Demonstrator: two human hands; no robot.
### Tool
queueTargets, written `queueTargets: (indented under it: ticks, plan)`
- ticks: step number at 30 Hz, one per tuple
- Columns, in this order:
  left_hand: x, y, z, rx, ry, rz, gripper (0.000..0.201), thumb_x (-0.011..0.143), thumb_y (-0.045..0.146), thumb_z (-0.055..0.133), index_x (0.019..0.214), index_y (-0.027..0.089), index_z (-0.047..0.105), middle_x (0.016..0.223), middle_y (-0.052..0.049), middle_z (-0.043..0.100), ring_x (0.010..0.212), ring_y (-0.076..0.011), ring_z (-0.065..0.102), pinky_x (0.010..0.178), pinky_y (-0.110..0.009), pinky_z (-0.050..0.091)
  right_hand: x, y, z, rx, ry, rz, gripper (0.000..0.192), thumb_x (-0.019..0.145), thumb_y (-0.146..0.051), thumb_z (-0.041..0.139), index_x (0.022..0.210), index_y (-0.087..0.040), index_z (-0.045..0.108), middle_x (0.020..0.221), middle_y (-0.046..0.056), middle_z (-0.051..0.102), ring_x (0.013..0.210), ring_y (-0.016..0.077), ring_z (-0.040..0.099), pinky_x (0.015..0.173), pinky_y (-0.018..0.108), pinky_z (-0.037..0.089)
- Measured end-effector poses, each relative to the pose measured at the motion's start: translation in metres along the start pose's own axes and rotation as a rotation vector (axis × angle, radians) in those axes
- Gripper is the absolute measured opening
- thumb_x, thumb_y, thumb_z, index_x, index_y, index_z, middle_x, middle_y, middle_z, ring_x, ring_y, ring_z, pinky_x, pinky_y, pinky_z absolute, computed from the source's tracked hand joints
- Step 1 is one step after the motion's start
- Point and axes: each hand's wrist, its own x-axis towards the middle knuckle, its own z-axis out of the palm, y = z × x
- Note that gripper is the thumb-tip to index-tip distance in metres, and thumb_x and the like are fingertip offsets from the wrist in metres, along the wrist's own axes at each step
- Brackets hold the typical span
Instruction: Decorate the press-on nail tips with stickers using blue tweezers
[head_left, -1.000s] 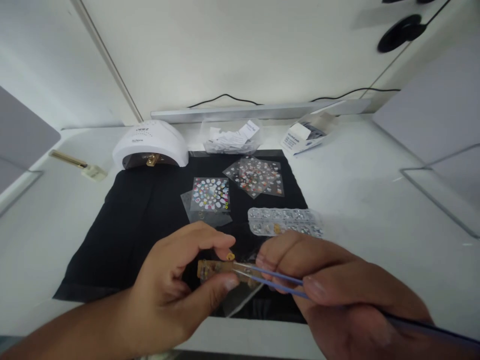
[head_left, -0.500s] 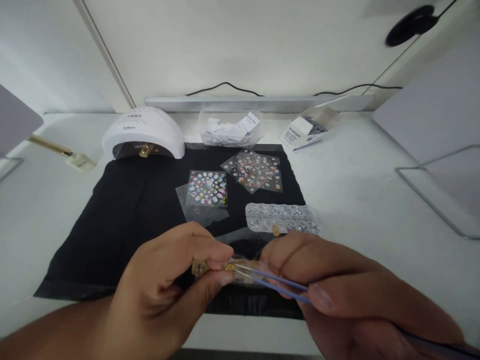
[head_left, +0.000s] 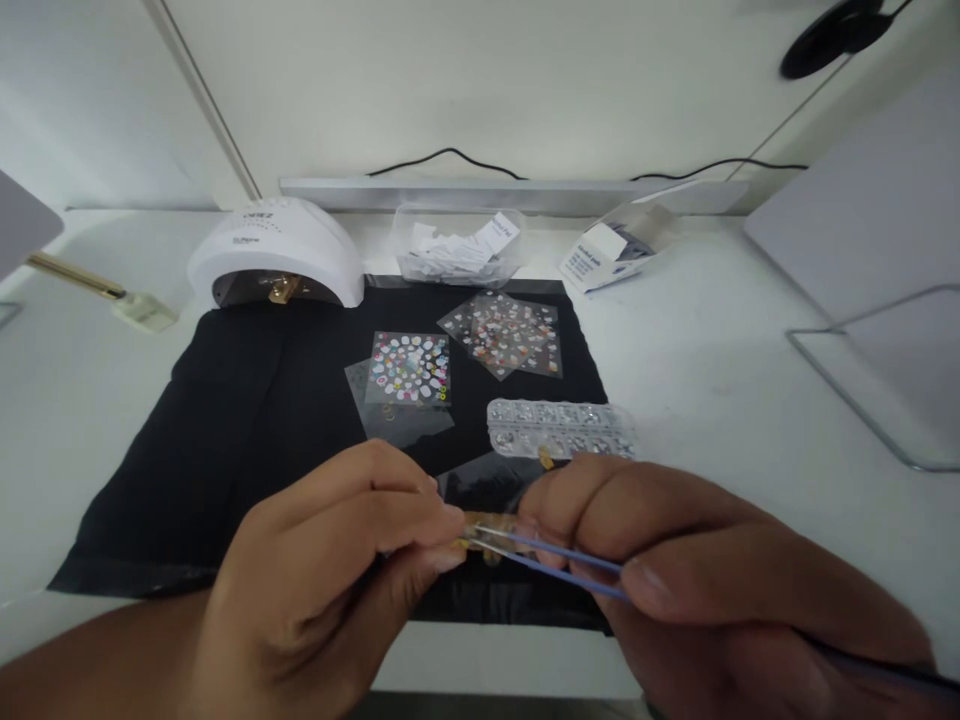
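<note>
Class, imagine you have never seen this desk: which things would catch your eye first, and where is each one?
Nearest the camera, the left hand pinches a small gold strip while the right hand holds blue tweezers with their tips at it. Behind them, on the black cloth, lie two bright sticker sheets and a clear gem tray. A white nail lamp sits at the cloth's far left corner.

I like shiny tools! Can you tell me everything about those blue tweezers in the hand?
The tweezers are thin, with two pale blue arms that narrow to silvery, metal-looking tips. They lie nearly level, tips pointing left. The right hand pinches them between thumb and fingers. The tips meet a small gold strip that the left hand holds above the black cloth. Their back end is hidden by the hand.
</note>
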Motion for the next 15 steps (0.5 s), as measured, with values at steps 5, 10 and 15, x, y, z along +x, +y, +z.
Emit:
queueTargets:
  ticks: [5,10,15]
  plan:
    - [0.0032,0.0,-0.0018,-0.037,-0.037,0.015,0.019,0.086,0.004,0.064,0.098,0.018,0.068,0.087,-0.005,0.07,0.082,-0.015,0.07,0.068,-0.02,0.06,0.003,0.0021,0.0018,0.034,-0.037,-0.008,0.021,0.096,-0.029,0.058,0.09,-0.022,0.078,0.064,0.004,0.065,0.059,0.0194,0.067,0.054,0.036,0.061]
    - [0.0025,-0.001,-0.0004,-0.04,-0.031,0.006,0.018,0.087,0.005,0.064,0.099,0.018,0.066,0.088,-0.005,0.069,0.082,-0.0152,0.07,0.068,-0.02,0.059,0.0043,0.0064,0.0013,0.054,-0.011,-0.065,0.027,0.098,-0.031,0.053,0.092,-0.023,0.077,0.062,0.003,0.064,0.056,0.0182,0.065,0.053,0.036,0.061]
    - [0.0,-0.0038,0.004,-0.09,-0.01,-0.01,0.018,0.087,0.007,0.064,0.097,0.021,0.063,0.084,-0.004,0.068,0.084,-0.0177,0.069,0.071,-0.026,0.059,0.0017,0.0073,0.0018,0.056,-0.031,-0.057,0.028,0.099,-0.033,0.052,0.092,-0.024,0.078,0.062,0.003,0.064,0.057,0.0182,0.064,0.053,0.036,0.06]
